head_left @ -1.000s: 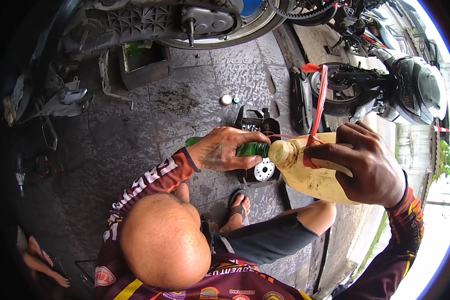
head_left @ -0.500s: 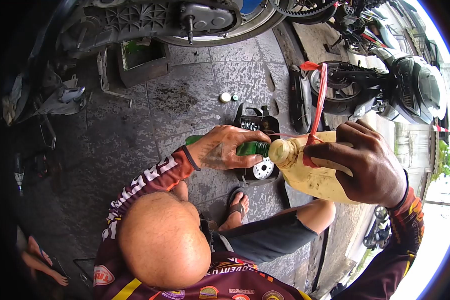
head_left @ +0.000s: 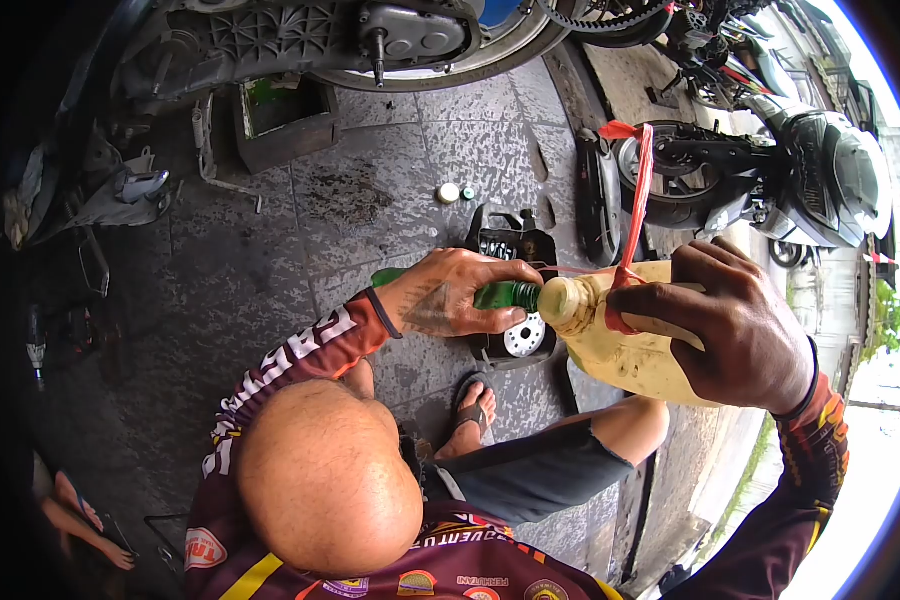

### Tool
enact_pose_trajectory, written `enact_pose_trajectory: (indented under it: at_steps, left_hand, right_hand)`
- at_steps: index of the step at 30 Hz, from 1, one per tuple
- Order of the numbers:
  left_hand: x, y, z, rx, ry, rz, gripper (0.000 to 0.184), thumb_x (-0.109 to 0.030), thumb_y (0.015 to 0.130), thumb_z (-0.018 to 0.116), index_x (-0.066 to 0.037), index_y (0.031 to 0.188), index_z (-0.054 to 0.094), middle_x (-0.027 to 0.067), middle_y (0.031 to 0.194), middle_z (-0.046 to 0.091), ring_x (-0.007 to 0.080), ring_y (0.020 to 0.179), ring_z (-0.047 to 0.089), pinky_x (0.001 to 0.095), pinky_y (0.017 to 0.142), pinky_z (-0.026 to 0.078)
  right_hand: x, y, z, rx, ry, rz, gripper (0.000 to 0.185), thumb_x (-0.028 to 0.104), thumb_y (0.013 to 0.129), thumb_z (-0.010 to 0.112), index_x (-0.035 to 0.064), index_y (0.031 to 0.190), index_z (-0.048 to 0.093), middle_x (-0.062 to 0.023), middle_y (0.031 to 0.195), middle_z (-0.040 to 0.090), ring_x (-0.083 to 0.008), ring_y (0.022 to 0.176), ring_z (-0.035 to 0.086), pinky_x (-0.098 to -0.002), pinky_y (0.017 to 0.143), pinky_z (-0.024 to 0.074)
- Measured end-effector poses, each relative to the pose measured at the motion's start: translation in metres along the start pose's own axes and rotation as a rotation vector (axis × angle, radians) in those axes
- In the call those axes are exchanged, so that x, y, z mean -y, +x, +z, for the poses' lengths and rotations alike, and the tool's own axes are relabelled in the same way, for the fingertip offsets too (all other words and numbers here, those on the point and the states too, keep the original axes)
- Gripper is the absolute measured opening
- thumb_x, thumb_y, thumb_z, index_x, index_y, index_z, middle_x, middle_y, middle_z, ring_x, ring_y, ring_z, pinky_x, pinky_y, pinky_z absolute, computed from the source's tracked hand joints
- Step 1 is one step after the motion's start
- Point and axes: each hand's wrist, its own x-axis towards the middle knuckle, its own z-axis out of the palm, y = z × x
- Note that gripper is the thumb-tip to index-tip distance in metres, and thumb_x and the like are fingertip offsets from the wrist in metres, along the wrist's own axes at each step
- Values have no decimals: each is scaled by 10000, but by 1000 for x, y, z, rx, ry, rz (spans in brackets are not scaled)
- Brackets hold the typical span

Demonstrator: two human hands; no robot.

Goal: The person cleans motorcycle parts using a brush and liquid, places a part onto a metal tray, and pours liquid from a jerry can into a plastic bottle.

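In the head view, my left hand point(head_left: 460, 293) is wrapped round a green bottle point(head_left: 497, 296), its neck pointing right and its base showing past my wrist. My right hand point(head_left: 735, 325) grips a cloudy yellowish plastic jerrycan point(head_left: 620, 375), which lies tilted with its mouth toward the bottle. The two mouths meet or nearly meet; whether they touch I cannot tell. A red plastic strip point(head_left: 638, 205) is tied at the jerrycan near my right fingers. Any liquid passing between the two is not visible.
Below the hands a black tray point(head_left: 515, 355) holds metal parts. Two round caps lie on the tiled floor, one a white cap point(head_left: 449, 192). A metal box point(head_left: 285, 145) stands near a motorcycle wheel point(head_left: 450, 80). A parked scooter point(head_left: 820, 175) is at right. Another person's foot point(head_left: 75, 500) shows lower left.
Both hands hold the bottle and jerrycan in nearly the same position. Only a slight shift of the view shows.
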Motion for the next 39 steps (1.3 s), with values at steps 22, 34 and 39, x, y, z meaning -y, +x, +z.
enact_pose_trajectory:
  at_steps: [22,34,39]
  left_hand:
    - [1,3,5,-49,31,53,470,-372,848,665,-158,1265,632,94,995,720,235,863,708,363,781,545]
    - [4,12,12,-70,41,118,476,-390,849,671,-168,1268,628,93,1008,720,239,870,708,368,784,547]
    - [0,21,12,13,56,56,477,-388,842,671,-159,1259,636,100,1000,719,245,861,710,370,782,551]
  right_hand:
    - [1,-2,-2,34,-12,14,385,112,678,696,163,1059,729,-37,848,645,-258,740,567,-388,697,467]
    - [-2,-10,2,27,3,45,393,126,685,705,171,1076,723,-37,824,616,-261,737,558,-389,715,451]
    - [-5,-18,3,28,8,68,393,126,687,702,178,1076,721,-37,772,564,-263,721,544,-394,723,450]
